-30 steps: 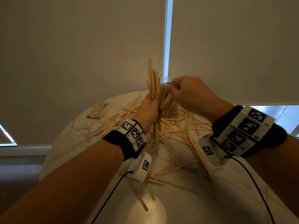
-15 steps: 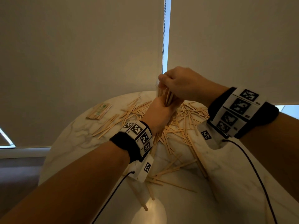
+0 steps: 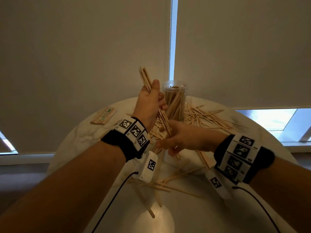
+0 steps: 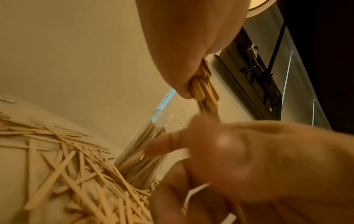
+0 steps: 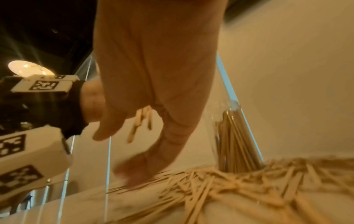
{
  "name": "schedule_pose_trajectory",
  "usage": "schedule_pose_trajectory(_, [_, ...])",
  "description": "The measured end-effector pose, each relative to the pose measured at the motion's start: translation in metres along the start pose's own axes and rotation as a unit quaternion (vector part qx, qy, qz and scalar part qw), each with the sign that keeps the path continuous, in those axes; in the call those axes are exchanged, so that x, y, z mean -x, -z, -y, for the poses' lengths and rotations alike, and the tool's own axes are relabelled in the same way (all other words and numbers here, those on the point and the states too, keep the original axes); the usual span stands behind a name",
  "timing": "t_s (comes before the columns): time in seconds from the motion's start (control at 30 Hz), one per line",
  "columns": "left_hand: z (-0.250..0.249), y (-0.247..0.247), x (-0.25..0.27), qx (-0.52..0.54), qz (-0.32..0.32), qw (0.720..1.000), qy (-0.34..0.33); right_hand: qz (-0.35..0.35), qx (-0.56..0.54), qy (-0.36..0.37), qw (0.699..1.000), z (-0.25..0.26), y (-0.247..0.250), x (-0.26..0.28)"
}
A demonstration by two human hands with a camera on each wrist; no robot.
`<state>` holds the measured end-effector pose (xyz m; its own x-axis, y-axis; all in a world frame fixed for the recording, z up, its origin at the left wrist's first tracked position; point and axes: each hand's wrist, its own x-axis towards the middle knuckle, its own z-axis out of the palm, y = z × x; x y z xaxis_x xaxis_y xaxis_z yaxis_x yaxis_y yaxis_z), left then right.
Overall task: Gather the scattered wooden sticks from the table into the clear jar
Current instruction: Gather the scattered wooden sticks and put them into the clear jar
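The clear jar (image 3: 175, 100) stands upright at the far middle of the round table, part filled with wooden sticks. Just left of it my left hand (image 3: 154, 98) grips a tilted bundle of sticks (image 3: 145, 79); the bundle's lower ends (image 3: 165, 125) point down at the pile. Lower and nearer, my right hand (image 3: 166, 147) holds nothing, and its fingers reach left over the scattered sticks (image 3: 207, 116). In the right wrist view its relaxed fingertips (image 5: 134, 178) hang at the loose sticks (image 5: 229, 189), blurred, with the jar (image 5: 235, 144) behind. The left wrist view shows the gripped bundle (image 4: 205, 91).
A wrapped packet of sticks (image 3: 103, 116) lies at the table's far left. More loose sticks (image 3: 161, 184) lie near me, under my wrists. The pale marble table (image 3: 262, 148) curves away on both sides. Roller blinds and a bead chain (image 3: 170, 39) hang behind.
My right hand has left the jar's mouth and dropped to the sticks in front of the jar. My left hand has swung its bundle up and left, so the jar now shows.
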<state>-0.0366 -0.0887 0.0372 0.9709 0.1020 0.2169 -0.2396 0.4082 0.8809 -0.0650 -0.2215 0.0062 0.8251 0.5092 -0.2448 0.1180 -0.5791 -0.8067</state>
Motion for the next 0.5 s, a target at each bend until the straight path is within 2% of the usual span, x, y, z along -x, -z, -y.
schedule_pose_trajectory(0.03, [0.003, -0.001, 0.001, 0.007, -0.004, 1.0, -0.001, 0.002, -0.024, 0.012, 1.0, 0.002, -0.005, 0.0])
schedule_pose_trajectory(0.1, [0.008, -0.001, 0.004, 0.015, -0.007, 1.0, 0.011, -0.038, -0.066, 0.046, 0.996, 0.008, -0.006, 0.0])
schedule_pose_trajectory(0.2, [0.014, 0.001, 0.008, -0.028, 0.0, 0.999, 0.025, -0.089, -0.091, 0.073, 0.989, 0.018, 0.002, 0.0])
schedule_pose_trajectory(0.3, [0.014, -0.002, 0.013, -0.096, 0.009, 0.994, 0.044, -0.135, -0.012, 0.092, 0.986, 0.023, 0.007, -0.001])
schedule_pose_trajectory(0.4, [0.015, -0.008, 0.02, -0.071, 0.04, 0.993, 0.084, -0.211, 0.044, 0.103, 0.971, 0.02, 0.012, -0.006])
schedule_pose_trajectory(0.5, [0.014, -0.01, 0.023, -0.019, 0.042, 0.993, 0.111, -0.251, 0.153, 0.099, 0.951, 0.014, 0.014, -0.008])
